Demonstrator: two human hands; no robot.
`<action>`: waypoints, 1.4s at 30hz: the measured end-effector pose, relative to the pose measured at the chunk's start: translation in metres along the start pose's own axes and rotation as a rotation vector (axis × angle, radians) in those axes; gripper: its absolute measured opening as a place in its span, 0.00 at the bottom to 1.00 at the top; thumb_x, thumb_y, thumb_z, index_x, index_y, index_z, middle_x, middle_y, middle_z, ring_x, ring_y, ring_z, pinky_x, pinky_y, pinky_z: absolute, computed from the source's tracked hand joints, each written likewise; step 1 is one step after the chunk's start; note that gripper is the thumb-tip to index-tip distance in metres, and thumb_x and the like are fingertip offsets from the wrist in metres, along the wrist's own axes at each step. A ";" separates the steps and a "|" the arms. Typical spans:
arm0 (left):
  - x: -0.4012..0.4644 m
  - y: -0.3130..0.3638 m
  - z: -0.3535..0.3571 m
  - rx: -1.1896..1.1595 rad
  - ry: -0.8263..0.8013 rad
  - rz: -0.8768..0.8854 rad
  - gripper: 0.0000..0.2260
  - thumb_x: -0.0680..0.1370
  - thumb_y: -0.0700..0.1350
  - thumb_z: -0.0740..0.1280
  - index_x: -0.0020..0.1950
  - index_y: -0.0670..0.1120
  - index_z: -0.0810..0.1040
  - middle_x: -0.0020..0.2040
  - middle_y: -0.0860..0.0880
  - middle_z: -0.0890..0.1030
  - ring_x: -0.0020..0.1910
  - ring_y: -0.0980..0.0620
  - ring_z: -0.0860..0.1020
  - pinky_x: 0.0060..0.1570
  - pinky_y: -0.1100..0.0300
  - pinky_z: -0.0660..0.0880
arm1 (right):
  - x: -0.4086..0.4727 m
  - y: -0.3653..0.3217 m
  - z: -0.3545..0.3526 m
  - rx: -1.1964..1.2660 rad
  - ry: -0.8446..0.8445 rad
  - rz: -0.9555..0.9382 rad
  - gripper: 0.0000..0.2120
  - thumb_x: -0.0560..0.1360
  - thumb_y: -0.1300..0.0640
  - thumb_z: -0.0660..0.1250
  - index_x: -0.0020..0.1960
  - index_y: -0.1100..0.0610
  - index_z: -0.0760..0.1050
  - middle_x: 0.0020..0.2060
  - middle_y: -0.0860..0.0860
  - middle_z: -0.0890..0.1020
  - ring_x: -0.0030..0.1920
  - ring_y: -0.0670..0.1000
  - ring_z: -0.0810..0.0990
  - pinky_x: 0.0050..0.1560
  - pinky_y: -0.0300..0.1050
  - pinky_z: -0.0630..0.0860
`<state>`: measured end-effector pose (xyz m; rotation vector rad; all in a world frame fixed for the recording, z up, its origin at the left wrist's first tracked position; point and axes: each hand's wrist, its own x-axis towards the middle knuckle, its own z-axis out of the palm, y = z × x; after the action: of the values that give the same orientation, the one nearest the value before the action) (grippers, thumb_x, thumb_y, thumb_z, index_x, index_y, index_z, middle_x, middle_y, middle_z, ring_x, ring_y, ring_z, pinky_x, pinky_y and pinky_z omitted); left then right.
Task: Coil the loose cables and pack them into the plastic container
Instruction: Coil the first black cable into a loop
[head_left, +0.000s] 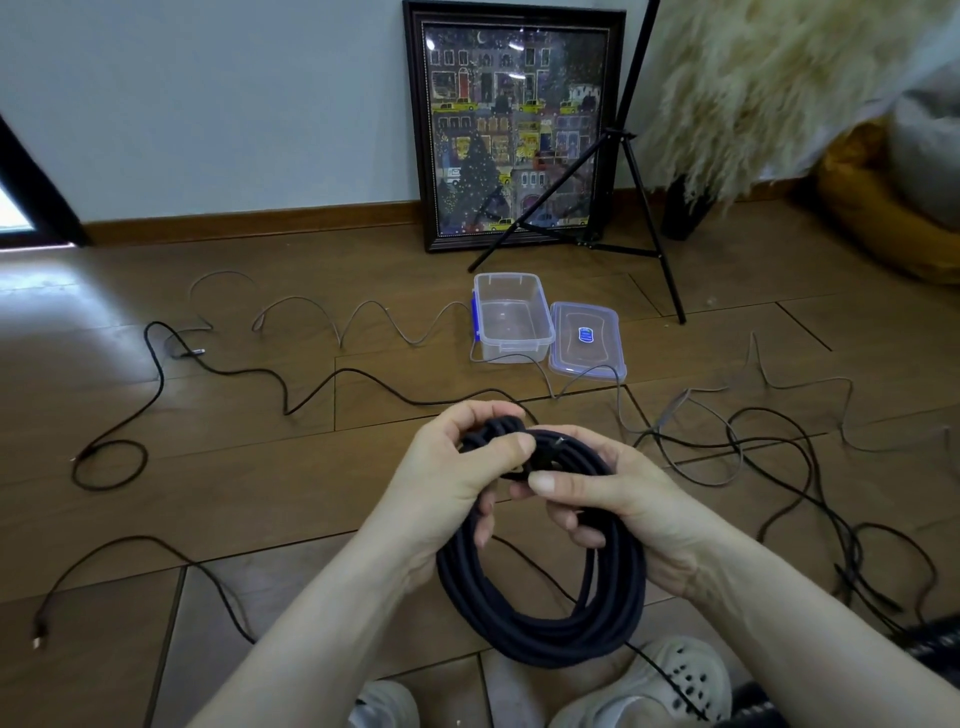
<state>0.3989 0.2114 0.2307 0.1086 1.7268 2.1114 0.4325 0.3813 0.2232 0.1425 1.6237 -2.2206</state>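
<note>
I see both hands together at top of black cable coil (540, 618): L hand (452, 478) & R hand (618, 499) each clamped round its loops. Coil hangs above floor (260, 467), near me. Open plastic container (511, 317) sits farther off, lid (587, 338) just beside; loose cables (234, 371) strewn around.

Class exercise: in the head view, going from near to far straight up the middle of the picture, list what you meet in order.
Pale shoes → coiled black cable → left hand and right hand gripping its top → open plastic container → framed picture against the wall.
</note>
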 end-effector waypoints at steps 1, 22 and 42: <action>0.001 0.001 0.000 -0.002 -0.008 0.005 0.10 0.76 0.38 0.71 0.56 0.43 0.79 0.28 0.52 0.76 0.20 0.55 0.66 0.16 0.66 0.65 | 0.001 -0.001 -0.001 -0.003 -0.004 0.003 0.23 0.65 0.61 0.75 0.60 0.58 0.77 0.45 0.63 0.84 0.26 0.46 0.72 0.22 0.34 0.66; 0.011 -0.018 -0.012 -0.172 0.187 0.033 0.19 0.74 0.36 0.73 0.61 0.53 0.78 0.41 0.51 0.85 0.44 0.49 0.85 0.39 0.46 0.83 | 0.007 -0.007 -0.022 0.308 0.095 -0.012 0.27 0.67 0.66 0.67 0.66 0.59 0.75 0.59 0.60 0.81 0.52 0.55 0.83 0.59 0.59 0.78; 0.044 -0.020 -0.039 -0.017 0.092 0.038 0.31 0.74 0.32 0.73 0.72 0.54 0.72 0.60 0.51 0.82 0.57 0.52 0.81 0.43 0.58 0.82 | 0.052 -0.019 -0.033 0.113 0.429 -0.089 0.29 0.63 0.66 0.74 0.64 0.57 0.76 0.48 0.57 0.85 0.53 0.58 0.84 0.55 0.57 0.80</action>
<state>0.3519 0.1940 0.1936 0.0404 1.7718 2.1897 0.3733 0.4040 0.2143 0.6272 1.7376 -2.4744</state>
